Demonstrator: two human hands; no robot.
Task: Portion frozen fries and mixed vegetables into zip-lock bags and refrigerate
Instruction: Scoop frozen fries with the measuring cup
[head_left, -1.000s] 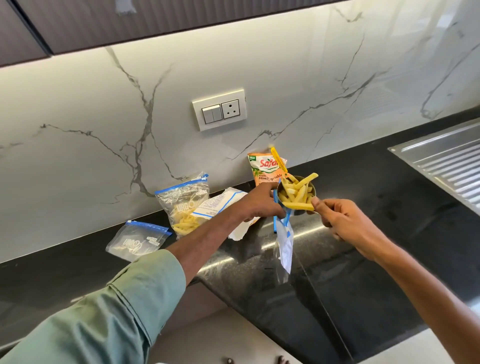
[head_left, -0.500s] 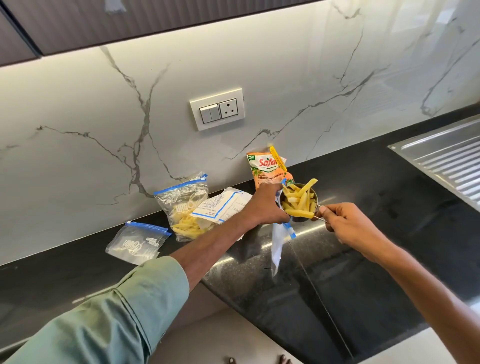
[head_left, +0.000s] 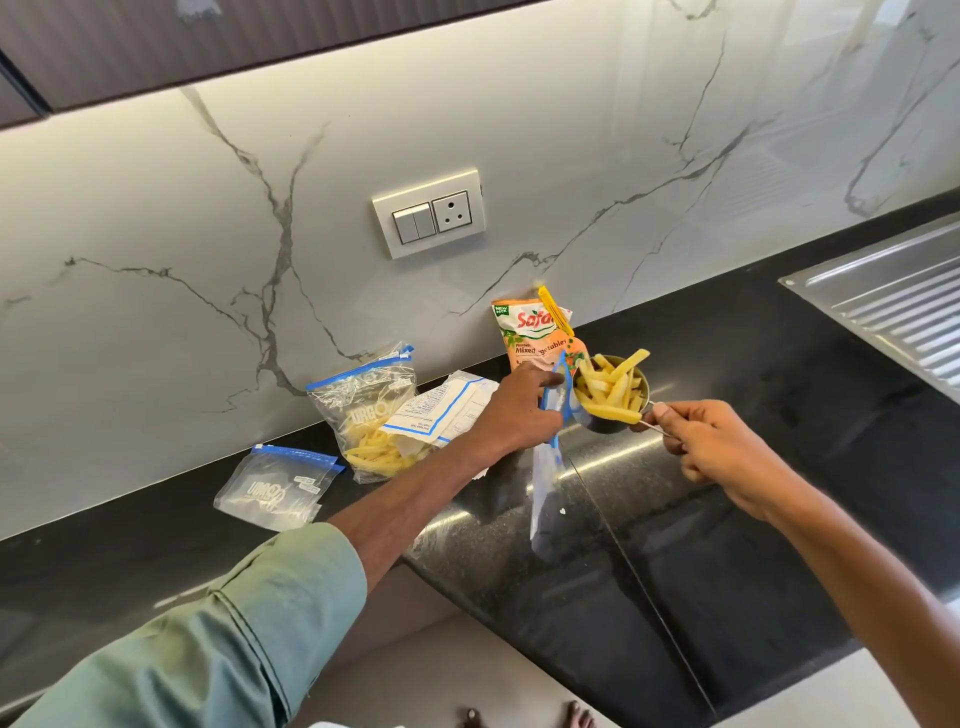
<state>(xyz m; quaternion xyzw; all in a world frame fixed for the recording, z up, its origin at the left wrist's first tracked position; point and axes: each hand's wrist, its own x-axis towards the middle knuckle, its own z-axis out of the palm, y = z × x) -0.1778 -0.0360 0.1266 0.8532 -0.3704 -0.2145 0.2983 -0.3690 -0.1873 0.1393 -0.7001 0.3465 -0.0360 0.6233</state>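
My left hand pinches the blue-zipped mouth of an empty clear zip-lock bag that hangs down over the black counter. My right hand grips the thin handle of a steel measuring cup heaped with yellow fries, held right beside the bag's mouth. An orange mixed-vegetables packet with a yellow clip leans on the wall behind. A zip-lock bag partly filled with fries stands at the left, and a flat empty zip-lock bag lies further left.
A white and blue fries packet lies against the filled bag. A steel sink drainboard sits at the right. A switch and socket plate is on the marble wall. Toes show on the floor below the counter edge.
The cup of fries has dropped slightly and moved closer to the bag's mouth. My left hand has shifted the bag's top a little toward the cup.
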